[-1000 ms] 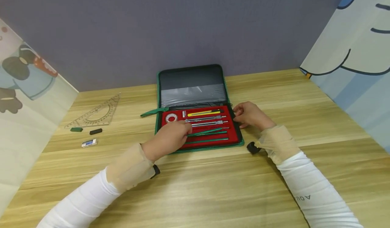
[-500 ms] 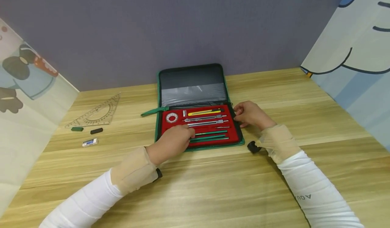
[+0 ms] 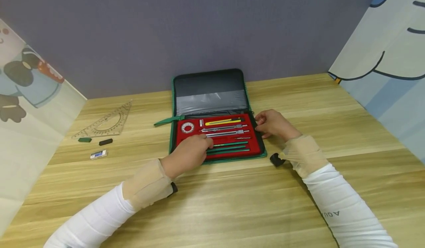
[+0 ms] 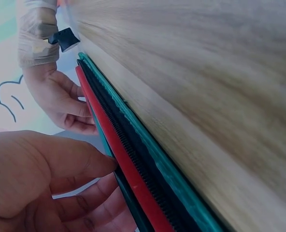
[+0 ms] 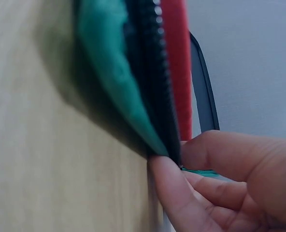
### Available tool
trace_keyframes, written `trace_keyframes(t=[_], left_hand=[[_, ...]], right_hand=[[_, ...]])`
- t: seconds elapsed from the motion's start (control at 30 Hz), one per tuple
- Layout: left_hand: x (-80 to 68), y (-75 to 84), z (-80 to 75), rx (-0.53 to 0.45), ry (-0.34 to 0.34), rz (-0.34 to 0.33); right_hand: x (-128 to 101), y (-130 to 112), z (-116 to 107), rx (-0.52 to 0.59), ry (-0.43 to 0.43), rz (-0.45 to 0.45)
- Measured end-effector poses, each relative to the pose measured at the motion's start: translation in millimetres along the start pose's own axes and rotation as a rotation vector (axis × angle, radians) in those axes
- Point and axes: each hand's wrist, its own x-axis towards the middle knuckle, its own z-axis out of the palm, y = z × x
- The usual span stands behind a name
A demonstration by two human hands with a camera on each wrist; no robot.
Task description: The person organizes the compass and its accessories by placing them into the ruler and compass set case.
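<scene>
An open green zip case (image 3: pixel 210 87) lies on the wooden table, its red tray (image 3: pixel 255 145) facing up. The tray holds a yellow cutter (image 3: pixel 220 122), metal compasses (image 3: pixel 225 130), a round dial (image 3: pixel 187 128) and green pencils (image 3: pixel 229 147). My left hand (image 3: pixel 192 150) lies over the tray's near-left part, thumb and fingers (image 4: pixel 85 164) pinching the left end of a green pencil (image 4: pixel 128 203). My right hand (image 3: pixel 273 124) pinches the case's right edge (image 5: pixel 133 72) between thumb and fingers (image 5: pixel 230 183).
A clear set square (image 3: pixel 104 122), a green eraser (image 3: pixel 84 140), a black piece (image 3: pixel 105 142) and a white eraser (image 3: pixel 98 154) lie at the left. Cartoon-printed panels (image 3: pixel 382 56) flank the table; a grey wall stands behind the case.
The green pencil that was tilted in my left hand now lies flat in the tray beside the others. My right hand has stayed on the case's edge.
</scene>
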Motion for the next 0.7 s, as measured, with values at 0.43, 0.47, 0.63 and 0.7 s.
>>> trace_keyframes(t=[0.43,0.47,0.63,0.7], left_hand=[[2.3,0.2,1.7,-0.007,-0.005,-0.003],[2.7,0.6,2.0,-0.006,-0.007,-0.001],[4.4,2.7,3.0,-0.011,-0.021,0.004],[4.8,3.8,2.9,-0.02,-0.028,0.001]], right_hand=[[-0.4,-0.3,-0.5,-0.004,-0.003,0.01],[-0.3,-0.4,-0.3,-0.002,-0.003,0.01],[-0.4,-0.8,0.3,-0.007,-0.004,0.013],[-1.1,-0.8,0.1,-0.013,0.0,0.01]])
